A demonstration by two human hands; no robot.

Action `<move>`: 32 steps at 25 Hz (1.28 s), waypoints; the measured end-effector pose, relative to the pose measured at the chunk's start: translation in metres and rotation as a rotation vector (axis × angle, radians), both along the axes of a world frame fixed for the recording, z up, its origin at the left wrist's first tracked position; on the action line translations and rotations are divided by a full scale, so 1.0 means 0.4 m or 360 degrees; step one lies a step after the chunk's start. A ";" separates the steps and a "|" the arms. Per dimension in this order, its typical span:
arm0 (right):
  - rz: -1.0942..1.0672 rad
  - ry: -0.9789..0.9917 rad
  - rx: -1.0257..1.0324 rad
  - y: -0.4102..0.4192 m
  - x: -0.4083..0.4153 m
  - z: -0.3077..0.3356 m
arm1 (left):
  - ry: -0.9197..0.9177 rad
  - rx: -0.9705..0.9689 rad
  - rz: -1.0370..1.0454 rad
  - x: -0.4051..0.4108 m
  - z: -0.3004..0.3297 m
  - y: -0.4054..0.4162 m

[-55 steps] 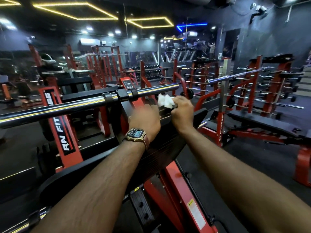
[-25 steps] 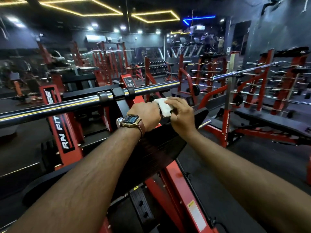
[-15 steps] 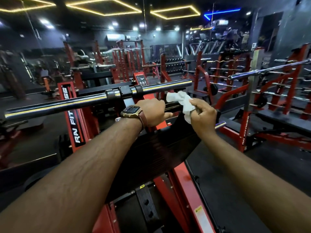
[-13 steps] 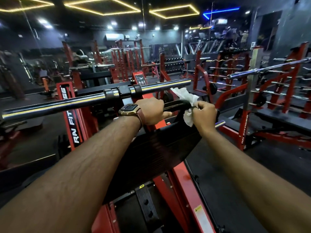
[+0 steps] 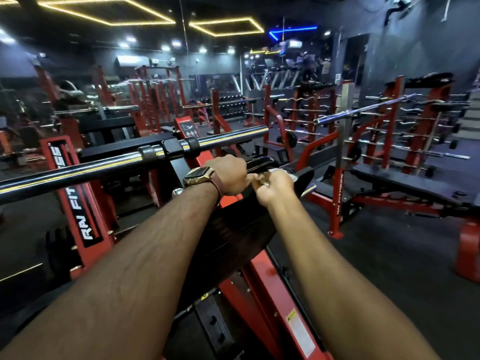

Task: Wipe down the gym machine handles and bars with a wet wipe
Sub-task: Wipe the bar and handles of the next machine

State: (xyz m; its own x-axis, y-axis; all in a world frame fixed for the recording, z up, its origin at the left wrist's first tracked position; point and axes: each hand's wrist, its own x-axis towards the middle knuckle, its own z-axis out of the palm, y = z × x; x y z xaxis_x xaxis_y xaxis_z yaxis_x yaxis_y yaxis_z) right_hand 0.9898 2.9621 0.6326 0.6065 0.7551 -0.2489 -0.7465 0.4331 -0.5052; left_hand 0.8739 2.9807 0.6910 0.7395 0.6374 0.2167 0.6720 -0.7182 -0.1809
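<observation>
Right hand clamps the wet wipe round the black handle; left hand grips beside it. Mid-wipe; next, probably sliding along.

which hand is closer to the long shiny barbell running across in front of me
Left. The left hand sits just below the barbell, near its black collar, gripping the black handle. The right hand is farther right and lower, clutching the wipe.

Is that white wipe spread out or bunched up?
Bunched up: only a small white edge of the wipe shows beyond the right hand gripping it.
</observation>
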 end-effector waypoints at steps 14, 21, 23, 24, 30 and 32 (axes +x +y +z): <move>-0.0106 -0.0278 -0.0093 -0.028 -0.027 -0.049 | -0.0039 -0.0096 -0.0088 -0.008 0.010 -0.006; -0.0294 -0.0229 -0.0225 -0.056 -0.016 -0.016 | 0.0018 0.0005 -0.0042 -0.006 0.005 -0.010; -0.0655 -0.0644 -0.0449 -0.094 0.012 -0.016 | 0.0022 0.0049 -0.0046 -0.005 0.001 -0.007; -0.0890 -0.1161 -0.0678 -0.118 0.030 0.001 | 0.0020 0.0069 -0.0050 -0.002 0.002 -0.006; -0.0280 -0.3115 -0.1030 -0.072 0.154 0.091 | 0.0084 0.0185 -0.0098 0.018 0.003 0.001; -0.0009 -0.2874 -0.1025 -0.028 0.192 0.080 | 0.0083 0.0212 -0.0099 0.021 0.005 0.001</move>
State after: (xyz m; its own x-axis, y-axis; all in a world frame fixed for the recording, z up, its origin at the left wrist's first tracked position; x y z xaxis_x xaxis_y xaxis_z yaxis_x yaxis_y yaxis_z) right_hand 1.0667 2.9508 0.6646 0.4280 0.8168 0.3868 0.7724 -0.1083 -0.6258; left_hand 0.8824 2.9811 0.6930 0.7890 0.5582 0.2565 0.6142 -0.7254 -0.3108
